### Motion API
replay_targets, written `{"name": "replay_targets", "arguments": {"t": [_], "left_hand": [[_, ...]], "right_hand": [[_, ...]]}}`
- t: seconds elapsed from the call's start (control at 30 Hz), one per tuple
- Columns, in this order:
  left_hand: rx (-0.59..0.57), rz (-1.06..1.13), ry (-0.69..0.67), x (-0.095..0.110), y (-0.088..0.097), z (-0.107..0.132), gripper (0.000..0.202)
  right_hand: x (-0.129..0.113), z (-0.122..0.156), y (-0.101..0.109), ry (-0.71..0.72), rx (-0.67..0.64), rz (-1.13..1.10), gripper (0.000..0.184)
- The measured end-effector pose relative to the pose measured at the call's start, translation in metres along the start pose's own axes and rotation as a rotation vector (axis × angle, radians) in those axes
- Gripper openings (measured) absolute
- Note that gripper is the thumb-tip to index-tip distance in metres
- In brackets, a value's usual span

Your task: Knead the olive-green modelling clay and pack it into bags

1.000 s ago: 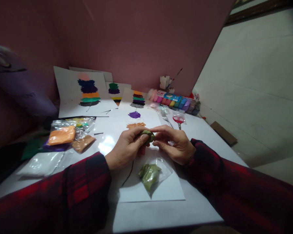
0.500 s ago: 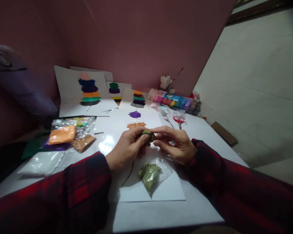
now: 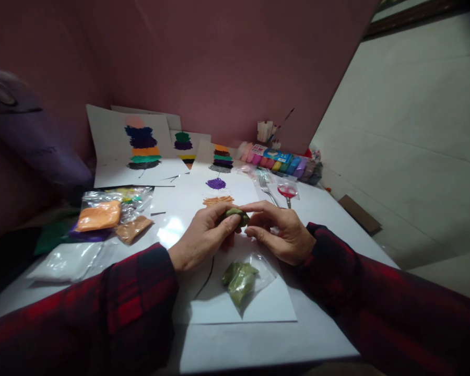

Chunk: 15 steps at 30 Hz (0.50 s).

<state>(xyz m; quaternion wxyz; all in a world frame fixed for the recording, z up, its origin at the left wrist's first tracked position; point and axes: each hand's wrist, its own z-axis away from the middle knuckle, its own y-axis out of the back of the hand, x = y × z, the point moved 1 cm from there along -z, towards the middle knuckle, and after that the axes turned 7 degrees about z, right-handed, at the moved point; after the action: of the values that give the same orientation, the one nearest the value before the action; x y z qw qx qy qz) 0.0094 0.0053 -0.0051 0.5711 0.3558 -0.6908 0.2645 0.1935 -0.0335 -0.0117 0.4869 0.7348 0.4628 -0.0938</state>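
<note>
My left hand [image 3: 201, 235] pinches a small lump of olive-green modelling clay [image 3: 238, 213] between thumb and fingers. At the lump's right end is my right hand [image 3: 285, 232], its index fingertip on the clay and its thumb just below. Part of the lump is hidden by my fingers. Under both hands lies a white sheet of paper [image 3: 270, 310] with a purple patch [image 3: 215, 184], orange strands [image 3: 218, 201] and a thin dark stem line [image 3: 207, 279]. A clear bag of the same green clay [image 3: 241, 284] rests on the sheet, nearer me.
Bagged orange clay [image 3: 100, 215], brown clay [image 3: 133, 230] and white clay [image 3: 65, 261] lie at left. A fork [image 3: 268, 189] and a red-headed tool [image 3: 286, 193] lie at right, before a multicoloured clay pack [image 3: 280, 159]. Colour-banded drawings [image 3: 109, 156] lean against the wall.
My right index finger and thumb have shifted very slightly on the green clay. Otherwise the hands, clay and bags stay where they were.
</note>
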Motion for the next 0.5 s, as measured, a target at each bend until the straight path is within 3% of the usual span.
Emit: {"name": "replay_targets", "arguments": {"t": [0.5], "left_hand": [[-0.025,-0.009,0.010,-0.0022,-0.0003,-0.0010,0.023]], "right_hand": [[0.0009,0.0008,0.0008,0.014,0.001,0.021,0.033]]}}
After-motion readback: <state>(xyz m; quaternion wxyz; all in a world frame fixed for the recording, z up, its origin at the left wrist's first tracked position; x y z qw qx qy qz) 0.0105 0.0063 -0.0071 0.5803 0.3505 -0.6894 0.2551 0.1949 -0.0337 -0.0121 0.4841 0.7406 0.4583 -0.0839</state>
